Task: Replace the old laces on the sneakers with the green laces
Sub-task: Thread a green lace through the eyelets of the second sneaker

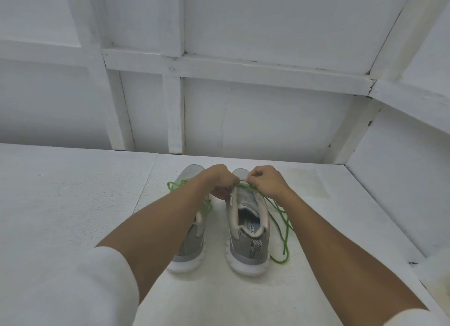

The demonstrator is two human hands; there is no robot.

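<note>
Two sneakers (pixel 243 255) mid-counter (pixel 73 192), heels near, toes toward the far edge.
Mind the slack green lace (pixel 286 249) trailing toward the counter's right edge. Farther on, at the right one's toe-end eyelets, with left grip (pixel 219 179) and right grip (pixel 265 179) both pinching that lace, pull taut and even the ends.

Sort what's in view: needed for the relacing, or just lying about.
In the job: left hand and right hand, both pinching the green lace; right-side sneaker; left-side sneaker; second green lace.
Just there: white table; panelled wall.
</note>
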